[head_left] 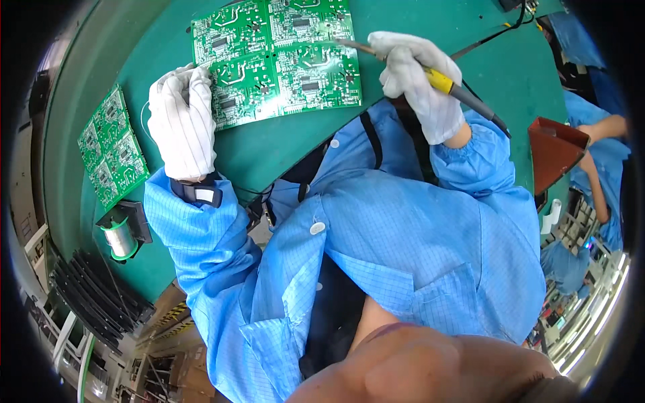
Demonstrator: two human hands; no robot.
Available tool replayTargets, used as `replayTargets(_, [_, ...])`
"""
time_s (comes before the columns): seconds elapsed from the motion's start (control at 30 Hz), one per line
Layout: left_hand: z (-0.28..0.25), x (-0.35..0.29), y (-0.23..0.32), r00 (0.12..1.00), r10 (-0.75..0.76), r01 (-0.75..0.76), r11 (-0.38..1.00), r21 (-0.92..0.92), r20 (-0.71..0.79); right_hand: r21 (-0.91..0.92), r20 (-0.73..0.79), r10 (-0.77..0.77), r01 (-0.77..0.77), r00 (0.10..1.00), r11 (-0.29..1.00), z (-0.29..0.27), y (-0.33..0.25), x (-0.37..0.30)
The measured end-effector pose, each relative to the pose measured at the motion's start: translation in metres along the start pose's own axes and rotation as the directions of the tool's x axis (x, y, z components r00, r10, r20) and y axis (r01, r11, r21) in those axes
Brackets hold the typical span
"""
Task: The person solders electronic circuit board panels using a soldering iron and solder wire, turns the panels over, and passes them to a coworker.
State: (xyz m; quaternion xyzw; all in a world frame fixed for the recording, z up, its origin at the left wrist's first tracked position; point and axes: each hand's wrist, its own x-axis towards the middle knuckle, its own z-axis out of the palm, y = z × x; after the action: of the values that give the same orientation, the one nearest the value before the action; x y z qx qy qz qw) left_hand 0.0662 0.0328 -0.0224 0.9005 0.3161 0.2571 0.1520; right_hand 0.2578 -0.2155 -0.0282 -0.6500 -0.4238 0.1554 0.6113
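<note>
I have the right hand's fingers closed round a soldering iron, long axis ten to four o'clock; the circuit-board panel lies at nine. My left hand, nearer, curls at its nine-o'clock edge; I can't tell its grip. Green surface beneath; co-worker's arm towards three.

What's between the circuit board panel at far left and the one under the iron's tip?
The head view shows the gloved left hand between them, with a thin pale strand curving beside it and green tabletop in the remaining gap.
</note>
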Motion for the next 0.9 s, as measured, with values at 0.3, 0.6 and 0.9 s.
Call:
replayTargets(0.3, [-0.008,0.006,-0.005,0.984,-0.174,0.176,0.983,-0.054,0.043,0.166,-0.128,0.326,-0.304,0.937,0.938,-0.007,-0.016,0.012])
replayTargets(0.6, [-0.022,0.014,-0.016,0.914,-0.393,0.406,0.871,-0.278,0.104,0.367,-0.201,0.31,-0.222,0.929,0.903,-0.019,-0.003,0.019])
replayTargets(0.9, [-0.018,0.01,-0.012,0.852,-0.286,0.489,0.734,-0.471,0.44,0.467,0.032,0.247,-0.233,0.968,0.853,0.003,0.005,0.007])
